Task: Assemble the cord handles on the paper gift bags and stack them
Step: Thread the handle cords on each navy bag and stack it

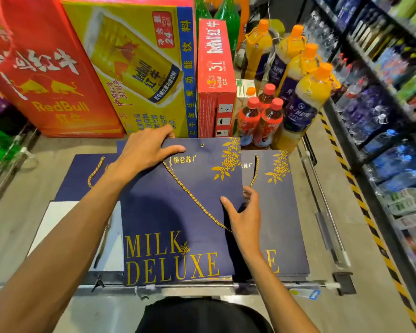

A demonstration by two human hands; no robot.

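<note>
**Cord handle half fitted, one eyelet bare**

Mid-assembly on the navy gift bag point(178, 212), laid flat at the centre of the grey surface point(34, 188), mouth towards 12 o'clock. Pinned near its 11 o'clock corner by the left hand point(144, 152), fingers spread and fairly straight, pressing down and gripping nothing. Held at its 3 o'clock edge by the right hand point(245, 212), thumb on the face, fingers curled round the edge. Slack across the bag's face, from beneath the left hand down towards 5 o'clock and out of sight under the heel of the right hand: the gold cord point(193, 199). Both cord ends hidden, so no telling how far threaded. Plainly bare near the top edge at 1 o'clock: the eyelet point(202, 145).

Judged step: fitting this bag's handle, stacking not yet begun. Just beside at 3 o'clock, a stack of bags point(281, 212) with a cord loop in place; at 9 o'clock, another corded bag point(82, 176).

Probable next move: find the free cord end, feed it through the bare eyelet, secure it inside. Calls for a fine pinch on a limp tip, a small target, and the bag kept pinned against sliding. After that, onto the stack at 3 o'clock, edges squared.
</note>
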